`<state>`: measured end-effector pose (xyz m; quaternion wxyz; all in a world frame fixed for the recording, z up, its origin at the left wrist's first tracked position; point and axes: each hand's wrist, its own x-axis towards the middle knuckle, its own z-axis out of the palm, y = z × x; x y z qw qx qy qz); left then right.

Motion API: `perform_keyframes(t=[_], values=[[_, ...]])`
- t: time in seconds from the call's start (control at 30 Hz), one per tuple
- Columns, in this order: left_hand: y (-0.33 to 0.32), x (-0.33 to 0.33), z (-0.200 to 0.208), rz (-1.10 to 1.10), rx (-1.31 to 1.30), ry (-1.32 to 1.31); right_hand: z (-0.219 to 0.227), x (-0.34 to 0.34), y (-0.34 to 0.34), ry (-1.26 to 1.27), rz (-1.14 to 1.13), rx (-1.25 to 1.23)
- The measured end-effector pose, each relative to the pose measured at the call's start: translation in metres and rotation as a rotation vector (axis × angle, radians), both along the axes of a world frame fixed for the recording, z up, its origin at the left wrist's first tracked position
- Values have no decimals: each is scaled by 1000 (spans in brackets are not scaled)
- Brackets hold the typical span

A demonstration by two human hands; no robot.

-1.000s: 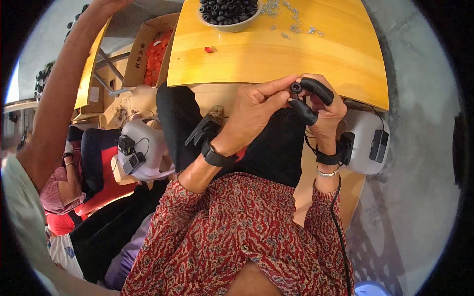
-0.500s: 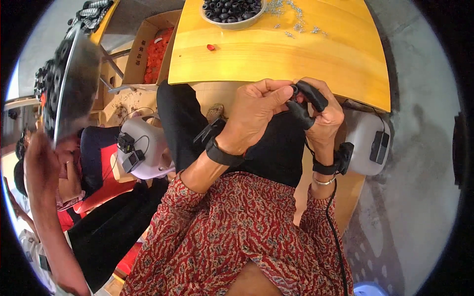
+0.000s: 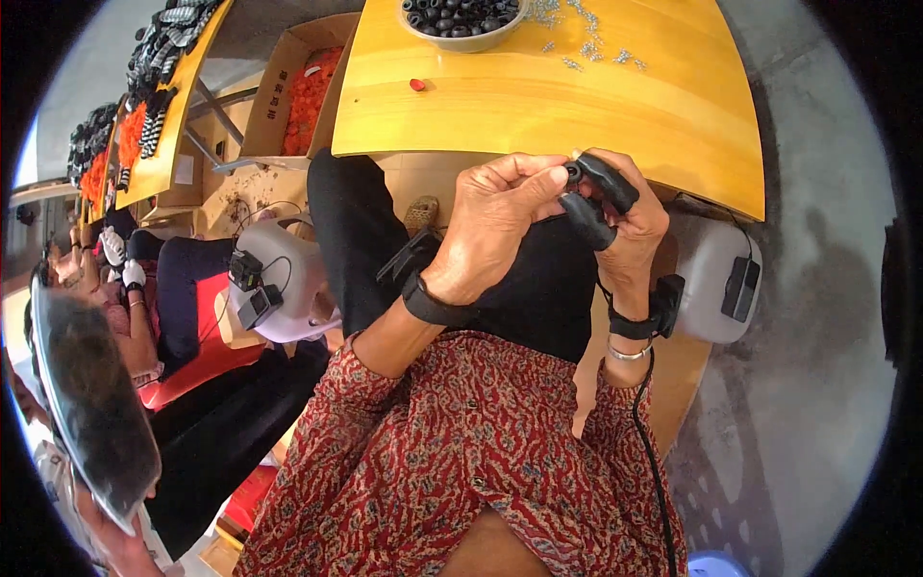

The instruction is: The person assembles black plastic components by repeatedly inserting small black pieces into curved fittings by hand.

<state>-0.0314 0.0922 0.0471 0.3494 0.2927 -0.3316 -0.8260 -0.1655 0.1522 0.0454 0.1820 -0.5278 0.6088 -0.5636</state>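
Observation:
Both of my hands are raised together just off the near edge of the yellow table. My left hand (image 3: 505, 207) pinches a small black ring-shaped piece (image 3: 573, 172) between thumb and forefinger. My right hand (image 3: 630, 216) meets it from the other side, its fingers curled around the same piece. Black coverings like finger cots (image 3: 609, 184) sit on the right thumb and forefinger. Fingers hide part of the piece. Farther off on the table, a translucent bowl (image 3: 471, 44) is heaped with black ring-shaped pieces (image 3: 460, 17).
Small silvery parts (image 3: 589, 50) lie scattered right of the bowl; a small red piece (image 3: 417, 86) lies nearer. A cardboard box (image 3: 274, 101) with orange-red pieces stands left of the table (image 3: 538, 106). At far left, a co-worker's hand holds a dark-filled clear tray (image 3: 96, 385).
The co-worker's tray at the left has swung down toward the lower left, uncovering a table with black and orange items. My hands have hardly moved.

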Motion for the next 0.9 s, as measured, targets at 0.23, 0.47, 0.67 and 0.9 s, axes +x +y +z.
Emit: perform_keyframes(t=[0.23,0.47,0.67,0.9], values=[[-2,-1,1,42,61,40,-3,2,-4,-78,23,-57],[0,0,0,43,13,24,-11,2,-3,-228,43,-39],[2,2,2,19,-23,-18,-10,0,-3,-92,69,-75],[2,3,0,-7,32,30,-14,0,-1,-111,64,-105]])
